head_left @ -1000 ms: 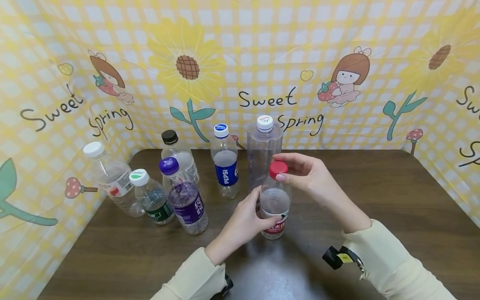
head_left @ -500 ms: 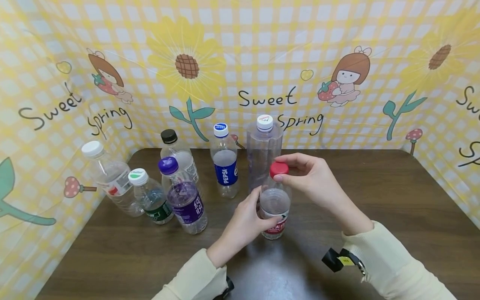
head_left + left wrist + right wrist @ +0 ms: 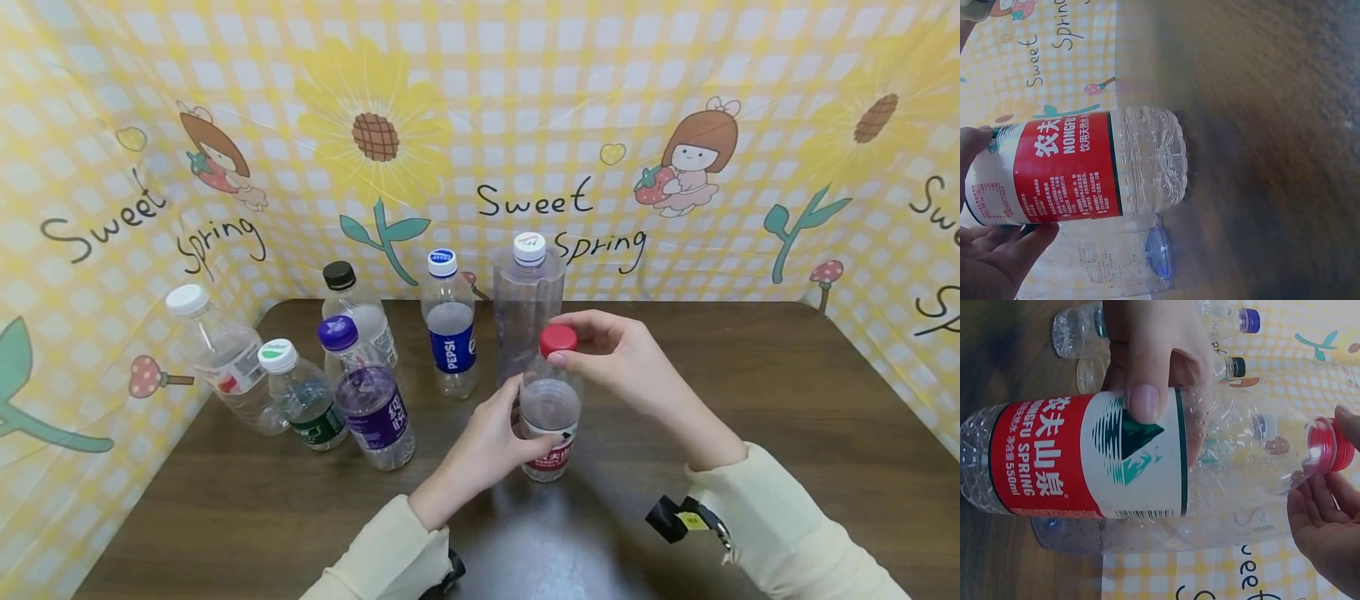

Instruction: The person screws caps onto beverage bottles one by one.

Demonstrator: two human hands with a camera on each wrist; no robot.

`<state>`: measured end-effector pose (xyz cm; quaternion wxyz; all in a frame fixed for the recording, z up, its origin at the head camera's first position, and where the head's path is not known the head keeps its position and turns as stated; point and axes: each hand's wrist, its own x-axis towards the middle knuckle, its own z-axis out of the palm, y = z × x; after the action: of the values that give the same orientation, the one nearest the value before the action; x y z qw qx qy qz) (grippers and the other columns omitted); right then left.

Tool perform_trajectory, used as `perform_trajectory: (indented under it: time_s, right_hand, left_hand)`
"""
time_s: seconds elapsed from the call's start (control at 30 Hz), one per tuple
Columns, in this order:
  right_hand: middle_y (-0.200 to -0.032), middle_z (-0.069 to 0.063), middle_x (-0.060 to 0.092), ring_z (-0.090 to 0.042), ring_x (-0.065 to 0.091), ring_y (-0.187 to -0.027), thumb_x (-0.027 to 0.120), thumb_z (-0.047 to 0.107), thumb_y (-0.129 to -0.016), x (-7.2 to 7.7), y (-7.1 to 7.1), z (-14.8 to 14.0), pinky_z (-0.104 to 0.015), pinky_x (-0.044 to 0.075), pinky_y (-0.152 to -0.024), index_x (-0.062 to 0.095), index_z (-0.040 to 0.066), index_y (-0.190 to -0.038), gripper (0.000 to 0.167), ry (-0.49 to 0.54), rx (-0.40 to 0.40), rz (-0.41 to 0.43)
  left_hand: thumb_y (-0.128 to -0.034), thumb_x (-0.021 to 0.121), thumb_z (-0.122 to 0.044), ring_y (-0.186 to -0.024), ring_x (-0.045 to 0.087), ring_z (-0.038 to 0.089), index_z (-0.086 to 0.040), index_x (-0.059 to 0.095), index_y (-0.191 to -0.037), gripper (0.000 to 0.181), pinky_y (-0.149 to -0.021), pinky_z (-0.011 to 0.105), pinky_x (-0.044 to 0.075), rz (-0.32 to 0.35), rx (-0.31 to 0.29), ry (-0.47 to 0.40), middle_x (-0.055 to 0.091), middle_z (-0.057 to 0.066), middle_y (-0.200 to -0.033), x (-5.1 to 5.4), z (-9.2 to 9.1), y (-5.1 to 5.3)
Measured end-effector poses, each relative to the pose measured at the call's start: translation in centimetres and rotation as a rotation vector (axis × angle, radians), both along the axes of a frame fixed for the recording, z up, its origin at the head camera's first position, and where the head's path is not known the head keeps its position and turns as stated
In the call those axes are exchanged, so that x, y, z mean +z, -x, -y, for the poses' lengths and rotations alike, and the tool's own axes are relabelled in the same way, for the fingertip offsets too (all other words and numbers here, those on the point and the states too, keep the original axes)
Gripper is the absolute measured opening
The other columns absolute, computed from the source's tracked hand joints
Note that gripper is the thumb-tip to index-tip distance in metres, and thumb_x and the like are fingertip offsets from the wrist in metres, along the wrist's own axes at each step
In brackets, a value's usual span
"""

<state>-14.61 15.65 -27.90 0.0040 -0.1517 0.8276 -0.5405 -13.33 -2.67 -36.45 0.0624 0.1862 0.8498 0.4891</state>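
A clear plastic water bottle [image 3: 550, 402] with a red and white label [image 3: 1066, 169] stands upright on the table. My left hand [image 3: 491, 435] grips it round the middle, thumb across the label. At the top, my right hand [image 3: 618, 360] pinches the red bottle cap [image 3: 558, 339] between thumb and fingers. In the right wrist view the cap [image 3: 1332, 445] sits at the bottle's neck; whether it is loose I cannot tell. Close behind stands a large clear bottle [image 3: 517, 312] with a white cap, partly hidden by the held bottle and my right hand.
A Pepsi bottle [image 3: 452, 337] stands left of the large bottle. Farther left are bottles with a purple cap [image 3: 337, 332], a black cap [image 3: 340, 275] and white caps. A checked yellow cloth [image 3: 480, 108] hangs behind the brown table [image 3: 712, 350].
Hardly anything differs. Both hands keep the same hold on the bottle and its cap, and the head view has shifted only slightly.
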Motion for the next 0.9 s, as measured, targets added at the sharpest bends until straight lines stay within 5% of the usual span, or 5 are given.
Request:
perform_trajectory:
  time_s: [0.23,0.9]
  right_hand:
    - [-0.105,-0.015,0.069,-0.009,0.065,-0.083,0.074,0.012,-0.082,0.0,-0.1,-0.1,-0.021,0.054,-0.073,0.065,0.002,-0.113,0.033,0.011,-0.028,-0.003]
    - [-0.107,-0.014,0.066,-0.013,0.062,-0.088,0.075,0.015,-0.082,-0.1,-1.0,1.2,-0.020,0.052,-0.073,0.062,0.002,-0.112,0.036,0.045,-0.153,-0.041]
  left_hand:
    - [-0.0796,0.078,-0.021,-0.121,0.058,0.029,-0.008,0.038,-0.141,0.074,-0.097,0.044,0.050,0.010,0.002,-0.020,0.055,0.014,-0.135,-0.1,-0.1,-0.1]
    - [-0.0791,0.078,-0.025,-0.110,0.061,0.023,-0.007,0.040,-0.138,0.072,-0.092,0.042,0.054,-0.061,0.140,-0.042,0.060,0.012,-0.126,-0.5,-1.3,-1.2]
